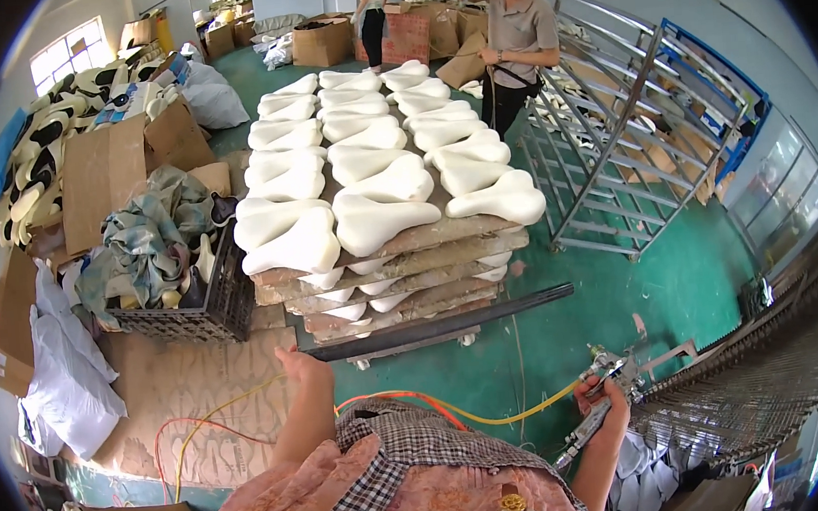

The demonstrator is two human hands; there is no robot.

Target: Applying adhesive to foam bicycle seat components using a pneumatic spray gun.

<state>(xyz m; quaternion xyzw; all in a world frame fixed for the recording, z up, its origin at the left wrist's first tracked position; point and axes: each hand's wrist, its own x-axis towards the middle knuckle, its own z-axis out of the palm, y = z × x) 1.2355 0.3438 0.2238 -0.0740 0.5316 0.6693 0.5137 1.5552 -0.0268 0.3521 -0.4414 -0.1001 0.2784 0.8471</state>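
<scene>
My left hand (305, 371) is closed around the left end of a long black bar (443, 323), in front of a stack of boards. My right hand (605, 405) grips a metal spray gun (620, 373), held out to the right above the green floor. A yellow hose (522, 415) runs to the gun, with an orange hose (425, 398) curving past my waist. White bicycle saddle pads (385, 200) lie in rows on the top board (408, 241) of the stack. More white pads show between the lower boards. Small wheels (468, 338) show beneath.
A black crate (193, 316) with crumpled cloth stands left, near white sacks (67, 369). Metal rack (601, 135) stands right, with a co-worker (517, 36) beside it and another person (371, 18) farther back. A dark ridged structure (754, 363) is close on my right.
</scene>
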